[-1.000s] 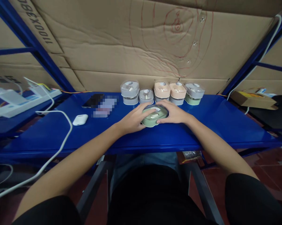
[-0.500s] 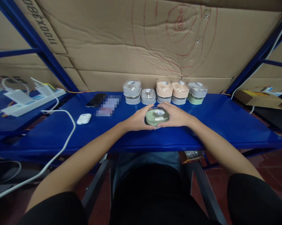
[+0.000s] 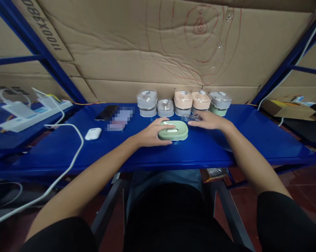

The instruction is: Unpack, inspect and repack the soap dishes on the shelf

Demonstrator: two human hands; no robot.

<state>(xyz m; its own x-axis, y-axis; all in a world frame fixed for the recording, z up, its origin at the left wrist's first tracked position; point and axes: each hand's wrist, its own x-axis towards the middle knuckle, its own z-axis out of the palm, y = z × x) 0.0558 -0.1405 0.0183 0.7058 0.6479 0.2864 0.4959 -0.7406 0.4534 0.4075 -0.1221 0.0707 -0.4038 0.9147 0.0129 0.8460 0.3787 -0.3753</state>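
Observation:
My left hand (image 3: 158, 133) grips the left end of a pale green oval box (image 3: 177, 132), thumb along the near side and fingers over the top. The box rests on the blue table, a small whitish handle on its lid. Behind and to the right, my right hand (image 3: 206, 120) pinches a clear plastic cover (image 3: 188, 118) and holds it apart from the box. Just past that cover stand stacked boxes of the same kind: grey (image 3: 147, 102), peach over grey (image 3: 183, 101), another peach one (image 3: 201, 100), and grey over green (image 3: 220, 101).
A single grey box (image 3: 165, 107) stands in the back row. To the left lie a white earbud case (image 3: 93, 133), a dark phone (image 3: 106, 112) and a blurred-out phone (image 3: 120, 119). A white cable (image 3: 75, 157) crosses the left side. Cardboard (image 3: 121, 45) walls off the back.
The clear cover has come off the green box in my right hand, which moved right and back. My left hand stays on the box.

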